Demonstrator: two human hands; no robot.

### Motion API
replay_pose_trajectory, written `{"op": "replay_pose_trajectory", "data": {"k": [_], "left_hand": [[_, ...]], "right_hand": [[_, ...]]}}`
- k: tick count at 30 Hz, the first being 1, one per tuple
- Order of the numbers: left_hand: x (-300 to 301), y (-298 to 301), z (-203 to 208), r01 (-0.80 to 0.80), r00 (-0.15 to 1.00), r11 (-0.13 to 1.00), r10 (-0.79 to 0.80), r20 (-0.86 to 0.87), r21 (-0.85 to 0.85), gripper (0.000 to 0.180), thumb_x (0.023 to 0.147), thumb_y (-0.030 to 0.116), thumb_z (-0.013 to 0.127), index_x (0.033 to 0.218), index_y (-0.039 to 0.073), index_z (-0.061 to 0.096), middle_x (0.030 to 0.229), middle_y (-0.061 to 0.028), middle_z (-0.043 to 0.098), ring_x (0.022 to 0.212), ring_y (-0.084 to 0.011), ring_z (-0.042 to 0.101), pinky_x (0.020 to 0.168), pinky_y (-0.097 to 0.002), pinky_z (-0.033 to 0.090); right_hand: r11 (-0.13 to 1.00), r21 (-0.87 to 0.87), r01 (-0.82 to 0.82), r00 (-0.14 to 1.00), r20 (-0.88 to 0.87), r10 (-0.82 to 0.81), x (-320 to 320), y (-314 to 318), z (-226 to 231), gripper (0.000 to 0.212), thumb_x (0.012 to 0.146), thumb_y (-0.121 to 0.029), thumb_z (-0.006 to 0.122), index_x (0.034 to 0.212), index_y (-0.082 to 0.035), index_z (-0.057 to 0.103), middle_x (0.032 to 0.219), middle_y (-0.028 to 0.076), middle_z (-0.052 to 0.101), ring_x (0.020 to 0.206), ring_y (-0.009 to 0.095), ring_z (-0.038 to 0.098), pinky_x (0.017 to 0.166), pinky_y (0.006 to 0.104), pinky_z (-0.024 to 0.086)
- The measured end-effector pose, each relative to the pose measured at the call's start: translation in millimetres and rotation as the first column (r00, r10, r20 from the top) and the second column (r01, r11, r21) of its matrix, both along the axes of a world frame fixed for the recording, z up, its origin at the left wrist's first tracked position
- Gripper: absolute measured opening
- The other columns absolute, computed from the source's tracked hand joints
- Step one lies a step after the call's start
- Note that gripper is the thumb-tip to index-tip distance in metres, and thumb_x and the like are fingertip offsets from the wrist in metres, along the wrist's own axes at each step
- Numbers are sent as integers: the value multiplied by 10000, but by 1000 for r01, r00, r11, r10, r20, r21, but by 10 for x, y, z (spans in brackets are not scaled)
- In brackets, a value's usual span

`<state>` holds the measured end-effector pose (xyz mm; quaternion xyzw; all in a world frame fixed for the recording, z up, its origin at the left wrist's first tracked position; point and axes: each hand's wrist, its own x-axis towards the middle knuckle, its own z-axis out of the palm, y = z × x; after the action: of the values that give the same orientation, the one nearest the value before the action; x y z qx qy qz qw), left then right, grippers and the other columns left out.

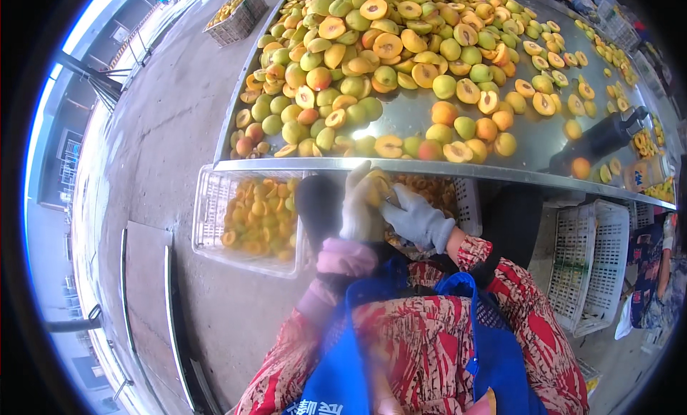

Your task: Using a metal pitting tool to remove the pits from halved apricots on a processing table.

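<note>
My left hand (361,207), in a whitish knit glove, is closed around a yellow peach (379,184) just below the table's near edge. My right hand (421,218), in a grey-white glove, is closed with its fingertips against that peach. A tool may be in it, but the fingers hide this. Beyond both hands, a metal-topped table (401,121) carries a heap of yellow peaches (336,71), whole and halved, some with orange cut faces showing. A white crate (204,222) of peach pieces sits left of my hands, under the table edge.
Another crate (458,200) with darker orange-brown pieces stands partly hidden beneath my hands. White stacked crates (590,265) are at the right. A black object (601,139) and a jar (644,173) lie on the table's right part. A full crate (236,18) stands far left on the floor.
</note>
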<state>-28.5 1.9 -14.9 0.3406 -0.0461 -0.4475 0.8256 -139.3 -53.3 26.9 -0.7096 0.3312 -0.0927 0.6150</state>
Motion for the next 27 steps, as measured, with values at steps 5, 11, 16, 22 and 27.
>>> {"op": "replay_pose_trajectory", "data": {"k": [5,11,16,22,27], "left_hand": [[-14,56,59,-15,997,996,21,-73,84,387,945,288,472,1173,-23,505,986,-180,586,889,-253,573,786,-351,487],[38,8,-210,-34,993,992,47,-107,119,497,934,421,485,1127,-35,537,1002,-164,600,891,-238,575,794,-352,478],[120,33,-510,-155,984,956,171,-44,250,523,942,455,461,1055,-41,583,978,-150,618,831,-210,592,733,-315,486],[162,88,-377,-29,998,977,18,54,211,348,963,302,476,1102,-12,537,965,-141,630,694,-189,603,599,-241,481],[236,-5,-637,156,946,952,-220,238,263,232,946,169,485,1107,2,501,971,-135,637,756,-169,622,616,-246,493]], "right_hand": [[994,-87,-63,996,-61,58,-1,22,-64,362,883,-290,516,1115,-13,502,975,279,613,934,434,589,816,447,459],[983,-184,-2,994,-108,-18,48,117,-319,286,893,-257,552,1034,-13,504,836,250,612,791,416,598,709,439,461],[985,158,-71,938,-325,120,155,96,9,446,932,-376,448,1212,-29,445,951,287,620,838,406,632,767,439,487],[985,109,-135,982,-121,148,87,72,-164,357,943,-319,437,1213,-88,466,736,140,612,515,220,572,494,352,471],[821,561,-104,977,-97,190,-43,-74,-150,295,929,-261,448,1174,-103,494,648,37,544,436,133,488,399,296,399]]}}
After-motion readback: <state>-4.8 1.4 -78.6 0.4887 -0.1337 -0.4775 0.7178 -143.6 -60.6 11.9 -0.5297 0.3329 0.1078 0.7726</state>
